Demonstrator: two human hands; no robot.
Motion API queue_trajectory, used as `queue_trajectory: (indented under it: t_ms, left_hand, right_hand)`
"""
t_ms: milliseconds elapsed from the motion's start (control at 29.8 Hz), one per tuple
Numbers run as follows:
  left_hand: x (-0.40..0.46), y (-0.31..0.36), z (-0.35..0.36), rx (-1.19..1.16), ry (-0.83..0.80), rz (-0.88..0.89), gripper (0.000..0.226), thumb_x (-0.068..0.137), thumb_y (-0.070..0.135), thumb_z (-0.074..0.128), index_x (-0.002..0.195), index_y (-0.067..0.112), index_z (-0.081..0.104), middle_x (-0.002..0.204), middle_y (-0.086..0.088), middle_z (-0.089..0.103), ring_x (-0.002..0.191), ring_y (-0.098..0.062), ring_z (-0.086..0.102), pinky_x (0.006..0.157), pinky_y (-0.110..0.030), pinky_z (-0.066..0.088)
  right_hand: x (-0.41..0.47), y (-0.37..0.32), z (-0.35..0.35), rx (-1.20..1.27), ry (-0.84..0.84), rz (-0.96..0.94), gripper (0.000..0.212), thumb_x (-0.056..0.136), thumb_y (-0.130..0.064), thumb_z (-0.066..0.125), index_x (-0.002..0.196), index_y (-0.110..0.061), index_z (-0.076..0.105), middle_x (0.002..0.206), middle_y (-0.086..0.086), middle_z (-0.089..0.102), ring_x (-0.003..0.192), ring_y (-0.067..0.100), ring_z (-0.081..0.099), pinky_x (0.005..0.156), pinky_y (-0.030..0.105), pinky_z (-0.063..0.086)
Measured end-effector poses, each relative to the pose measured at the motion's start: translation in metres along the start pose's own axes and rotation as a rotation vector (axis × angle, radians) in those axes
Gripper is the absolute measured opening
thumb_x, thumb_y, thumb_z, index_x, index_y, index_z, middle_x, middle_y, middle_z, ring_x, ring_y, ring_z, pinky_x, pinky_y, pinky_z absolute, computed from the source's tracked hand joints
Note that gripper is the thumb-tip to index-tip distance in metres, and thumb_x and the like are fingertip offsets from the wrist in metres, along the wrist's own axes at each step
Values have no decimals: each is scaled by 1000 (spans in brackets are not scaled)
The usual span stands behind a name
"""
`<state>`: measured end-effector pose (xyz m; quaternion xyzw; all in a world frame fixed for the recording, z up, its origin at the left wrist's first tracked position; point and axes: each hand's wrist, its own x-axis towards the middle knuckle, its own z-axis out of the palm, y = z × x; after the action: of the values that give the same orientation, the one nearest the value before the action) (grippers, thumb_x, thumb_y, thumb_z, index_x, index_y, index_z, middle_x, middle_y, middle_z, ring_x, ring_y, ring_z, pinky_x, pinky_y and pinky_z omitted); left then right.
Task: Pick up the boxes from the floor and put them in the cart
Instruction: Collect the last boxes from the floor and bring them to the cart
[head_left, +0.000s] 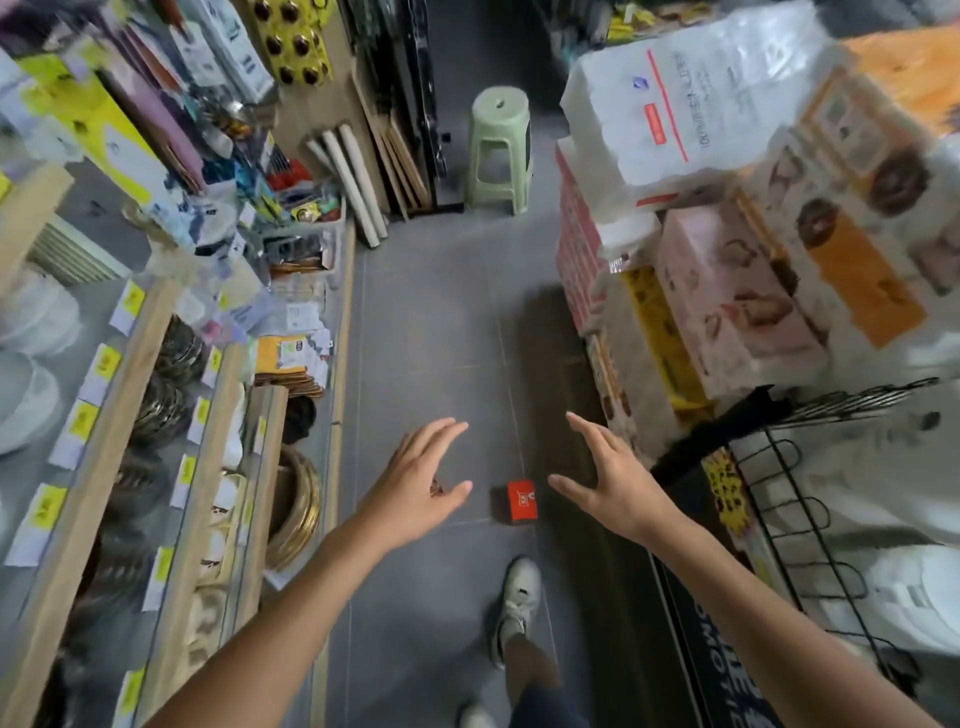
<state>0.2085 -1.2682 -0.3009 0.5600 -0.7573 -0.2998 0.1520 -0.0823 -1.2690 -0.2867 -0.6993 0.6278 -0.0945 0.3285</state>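
A small red box (521, 500) lies on the grey tiled floor between my two hands. My left hand (421, 480) hovers left of it, fingers spread, holding nothing. A sliver of a second small box (436, 487) shows under the left hand's thumb, mostly hidden. My right hand (613, 480) is held out to the right of the red box, fingers apart and empty. The black wire cart (800, 499) stands at the right, loaded with white packages.
Wooden shelves (150, 415) of goods line the left side. Stacked paper-goods packs (727, 291) rise on the right. A green plastic stool (500, 150) stands at the far end of the aisle. My foot in a white shoe (517, 603) is planted below the red box.
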Motion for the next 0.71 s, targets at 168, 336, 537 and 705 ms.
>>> queue_trajectory:
  t_ms: [168, 336, 537, 705]
  left_hand:
    - [66, -47, 33, 18, -5, -31, 70, 92, 51, 56, 154, 25, 34, 160, 9, 26, 149, -9, 20, 122, -30, 20]
    - [121, -115, 75, 30, -38, -84, 72, 90, 57, 49, 153, 25, 36, 161, 8, 26, 149, -10, 20, 120, -27, 17]
    - [159, -197, 146, -26, -73, -99, 70, 90, 52, 52, 151, 21, 40, 158, 4, 31, 147, -15, 29, 120, -38, 27]
    - [164, -273, 220, -86, -46, -47, 69, 90, 46, 57, 152, 20, 40, 161, 4, 31, 150, -18, 27, 120, -36, 24]
  right_hand:
    - [82, 47, 27, 32, -36, 60, 89, 91, -58, 63, 160, -34, 13, 164, -6, 27, 150, 17, 27, 120, 38, 33]
    - [151, 94, 81, 36, -114, 130, 91, 91, -59, 62, 161, -31, 12, 164, -3, 28, 150, 19, 25, 120, 38, 30]
    - [210, 143, 170, 69, -221, 223, 95, 91, -53, 67, 162, -27, 11, 164, -1, 27, 150, 25, 27, 120, 40, 28]
    - [254, 197, 262, 95, -239, 311, 102, 86, -52, 73, 161, -29, 9, 162, -2, 30, 146, 22, 32, 118, 36, 30]
